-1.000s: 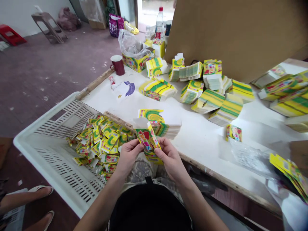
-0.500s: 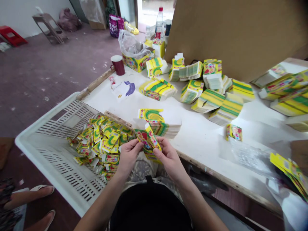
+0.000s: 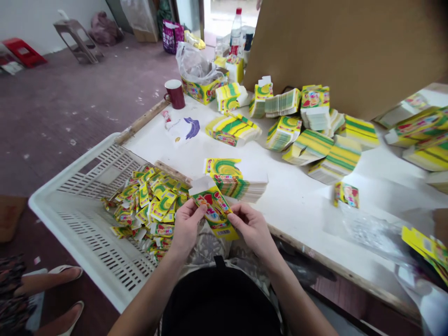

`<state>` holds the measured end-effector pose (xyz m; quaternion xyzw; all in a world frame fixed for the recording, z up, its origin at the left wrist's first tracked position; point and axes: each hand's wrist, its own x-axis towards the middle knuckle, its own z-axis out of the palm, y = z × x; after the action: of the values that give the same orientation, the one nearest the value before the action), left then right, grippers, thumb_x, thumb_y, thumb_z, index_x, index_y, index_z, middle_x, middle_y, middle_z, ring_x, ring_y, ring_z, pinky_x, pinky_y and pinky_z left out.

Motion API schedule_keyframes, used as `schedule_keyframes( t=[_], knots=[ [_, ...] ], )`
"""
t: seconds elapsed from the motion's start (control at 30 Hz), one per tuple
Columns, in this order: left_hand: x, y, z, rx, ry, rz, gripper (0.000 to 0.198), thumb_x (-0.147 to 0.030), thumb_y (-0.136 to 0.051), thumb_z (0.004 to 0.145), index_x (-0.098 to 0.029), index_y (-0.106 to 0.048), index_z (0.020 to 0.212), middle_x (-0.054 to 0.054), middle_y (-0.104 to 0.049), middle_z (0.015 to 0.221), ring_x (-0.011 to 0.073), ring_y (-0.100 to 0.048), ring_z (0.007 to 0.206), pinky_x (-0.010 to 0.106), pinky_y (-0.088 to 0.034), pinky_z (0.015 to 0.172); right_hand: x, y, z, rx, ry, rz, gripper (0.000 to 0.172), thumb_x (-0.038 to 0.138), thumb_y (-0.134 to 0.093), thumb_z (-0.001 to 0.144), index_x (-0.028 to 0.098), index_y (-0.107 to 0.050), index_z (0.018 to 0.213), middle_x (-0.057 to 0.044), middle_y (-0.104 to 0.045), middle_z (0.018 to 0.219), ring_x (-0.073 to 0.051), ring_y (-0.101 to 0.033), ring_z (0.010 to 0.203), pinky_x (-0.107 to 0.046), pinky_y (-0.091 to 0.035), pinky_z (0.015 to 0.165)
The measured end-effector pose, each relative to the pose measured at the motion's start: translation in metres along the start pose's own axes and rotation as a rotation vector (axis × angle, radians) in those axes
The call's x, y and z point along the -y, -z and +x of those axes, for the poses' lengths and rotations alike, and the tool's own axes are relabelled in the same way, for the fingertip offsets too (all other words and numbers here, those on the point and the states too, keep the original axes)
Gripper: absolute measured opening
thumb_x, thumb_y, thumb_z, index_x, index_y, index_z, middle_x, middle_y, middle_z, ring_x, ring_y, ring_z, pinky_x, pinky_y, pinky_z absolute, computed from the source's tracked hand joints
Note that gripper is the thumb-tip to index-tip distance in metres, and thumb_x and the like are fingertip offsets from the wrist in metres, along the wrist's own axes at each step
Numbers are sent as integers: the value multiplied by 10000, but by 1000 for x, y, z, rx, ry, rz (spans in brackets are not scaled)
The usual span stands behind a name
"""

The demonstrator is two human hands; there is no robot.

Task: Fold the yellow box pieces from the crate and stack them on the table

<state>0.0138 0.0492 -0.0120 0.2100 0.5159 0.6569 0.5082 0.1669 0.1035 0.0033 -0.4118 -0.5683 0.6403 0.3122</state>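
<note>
A yellow printed carton (image 3: 213, 205) with a white flap at its upper end is held over my lap, in front of the table edge. My left hand (image 3: 186, 224) pinches its left side between thumb and fingers. On its right side my right hand (image 3: 250, 224) grips the edge, thumb on top. Just behind the carton, a stack of flat cartons (image 3: 241, 183) lies on the white table (image 3: 290, 196). Many small yellow packs (image 3: 154, 205) fill part of the white plastic crate (image 3: 101, 238) to the left of my left hand.
Bundles of cartons (image 3: 311, 144) are spread across the table's back and right. A maroon mug (image 3: 175, 95) stands at the left corner, near a bag-lined box (image 3: 199, 88). A large brown board (image 3: 336, 56) rises behind. A person's feet (image 3: 66, 298) show at lower left.
The carton has turned so its printed face lies flatter to view, its white flap now pointing up and left. The whole scene has shifted slightly right in view.
</note>
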Motion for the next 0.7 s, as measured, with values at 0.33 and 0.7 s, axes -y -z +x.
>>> schedule_keyframes(
  t=[0.33, 0.7],
  knots=[
    [-44, 38, 20, 302, -28, 171, 859, -705, -686, 594, -223, -515, 1284, 151, -590, 1292, 303, -579, 1146, 410, -463, 957, 18, 31, -5, 106, 398, -616, 181, 176, -544, 884, 252, -705, 917, -53, -654, 832, -218, -564, 814, -334, -447, 719],
    [-26, -5, -7, 425, -140, 1040, 680, -326, -729, 701, -213, -382, 1274, 66, -635, 1086, 261, -629, 979, 355, -496, 828, 12, 13, -20, -318, 435, -368, 609, 310, -658, 830, 294, -397, 1381, -106, -466, 1352, -302, -411, 1262, -503, -315, 1073]
  ],
)
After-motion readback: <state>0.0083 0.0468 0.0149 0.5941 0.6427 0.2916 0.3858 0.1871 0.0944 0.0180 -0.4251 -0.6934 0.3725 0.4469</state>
